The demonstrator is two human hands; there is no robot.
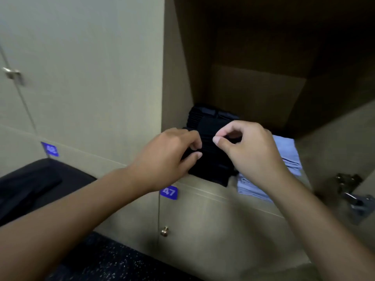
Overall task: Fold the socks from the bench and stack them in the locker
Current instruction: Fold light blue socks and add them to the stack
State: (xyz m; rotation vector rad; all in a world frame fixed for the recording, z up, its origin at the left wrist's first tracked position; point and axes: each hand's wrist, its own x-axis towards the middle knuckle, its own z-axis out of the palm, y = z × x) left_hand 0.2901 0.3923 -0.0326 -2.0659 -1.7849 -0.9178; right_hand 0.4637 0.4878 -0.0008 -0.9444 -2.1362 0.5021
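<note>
Two hands at the black sock stack (211, 159) — front edge of the open locker (263, 88).

The left hand (168, 157) grips the stack's left side, fingers curled onto the dark fabric, thumb beneath. The right hand (249, 147) pinches the top sock between thumb and forefinger, remaining fingers curled in. The stack sits on the locker floor, against the left wall; more black folded socks (209, 114) lie directly behind it. Light blue folded cloth (288, 155) lies just right of the stack. A blue "47" tag (168, 192) sits below the stack — a brass knob (164, 231) lower down.
</note>
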